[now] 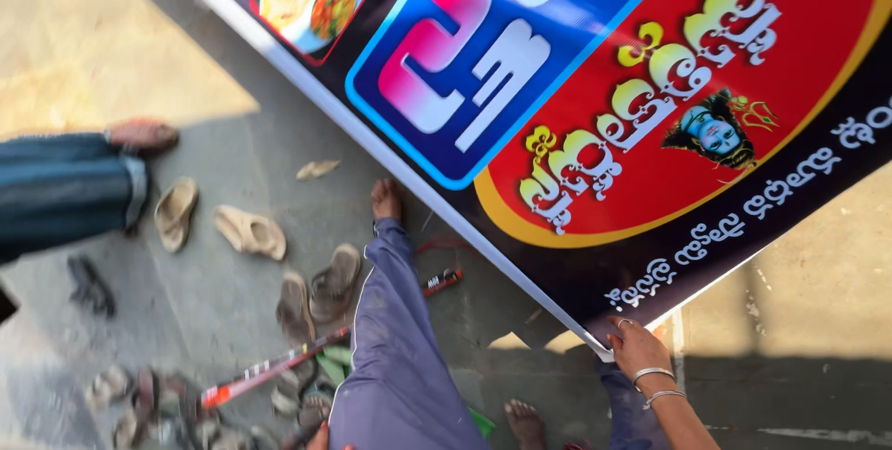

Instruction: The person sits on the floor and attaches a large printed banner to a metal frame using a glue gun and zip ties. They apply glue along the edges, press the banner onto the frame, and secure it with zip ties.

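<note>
A large printed banner [595, 106] stretched slantwise across the upper and right part of the view, raised off the paving [232, 171] so that its lower edge ran from the top left down to a corner at the bottom right. It had a dark ground with a thin white border, a big red oval rimmed in yellow carrying white and yellow lettering and a small drawn figure, a blue panel with pink and white characters, and a small picture of plated food near its upper left. The right hand [637, 346] held the banner at that lowest corner, fingers curled over the edge and pinching it, the wrist bent upward with two metal bangles [656, 387] on it and a ring on one finger. The forearm ran down toward the bottom right of the frame. The left hand [321, 437] showed only as a sliver at the bottom edge beside the purple trouser leg [395, 357], too little to tell its grip. Bare feet stood on the grey paving below the banner. Scattered sandals [249, 231] lay to the left, well apart from the banner, with a long red and white bar [269, 371] lying among them. Another person's leg in blue jeans [65, 188] reached in from the left edge.
</note>
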The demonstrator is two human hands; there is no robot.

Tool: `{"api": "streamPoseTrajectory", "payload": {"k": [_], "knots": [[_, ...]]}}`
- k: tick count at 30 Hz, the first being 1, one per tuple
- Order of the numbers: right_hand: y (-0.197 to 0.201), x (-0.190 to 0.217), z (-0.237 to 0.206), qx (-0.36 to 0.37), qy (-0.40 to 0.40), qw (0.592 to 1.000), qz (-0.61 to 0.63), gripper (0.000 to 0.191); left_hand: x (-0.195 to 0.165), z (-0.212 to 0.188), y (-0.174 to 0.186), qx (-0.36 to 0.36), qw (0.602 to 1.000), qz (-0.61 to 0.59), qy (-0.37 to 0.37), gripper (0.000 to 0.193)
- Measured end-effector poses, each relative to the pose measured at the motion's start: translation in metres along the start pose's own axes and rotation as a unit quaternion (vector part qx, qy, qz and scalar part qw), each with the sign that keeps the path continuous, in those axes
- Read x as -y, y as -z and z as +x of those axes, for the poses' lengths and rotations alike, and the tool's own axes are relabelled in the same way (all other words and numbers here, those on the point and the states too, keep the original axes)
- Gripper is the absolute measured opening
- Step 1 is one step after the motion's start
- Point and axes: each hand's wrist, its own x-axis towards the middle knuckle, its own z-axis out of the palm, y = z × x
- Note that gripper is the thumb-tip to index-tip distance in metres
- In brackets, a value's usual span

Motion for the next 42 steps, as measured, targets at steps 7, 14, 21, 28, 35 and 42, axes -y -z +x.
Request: {"api": "streamPoseTrajectory", "payload": {"k": [7,14,21,28,35,42], "knots": [[-0.049,0.200,0.040,-0.106,-0.069,0.989,0.081,0.050,0.014,0.244,-0.046,0.227,0.969,0.052,-0.081,0.045],[-0.104,0.340,0.101,-0.110,-0.014,0.982,0.154,0.070,0.007,0.274,-0.022,0.294,0.945,0.075,-0.123,0.050],[-0.149,0.330,0.124,-0.075,-0.037,0.996,0.029,0.092,0.031,0.266,-0.139,0.294,0.937,0.110,-0.152,0.056],[-0.205,0.296,0.123,-0.159,0.012,0.979,-0.128,0.095,0.207,0.271,-0.141,0.312,0.899,0.273,-0.143,0.063],[-0.249,0.288,0.152,-0.399,0.060,0.902,-0.152,0.084,0.190,0.277,-0.072,0.178,0.842,0.216,-0.461,0.070],[-0.264,0.315,0.189,-0.641,0.053,0.751,-0.150,0.058,0.122,0.342,-0.178,0.006,0.736,0.161,-0.657,0.093]]}}
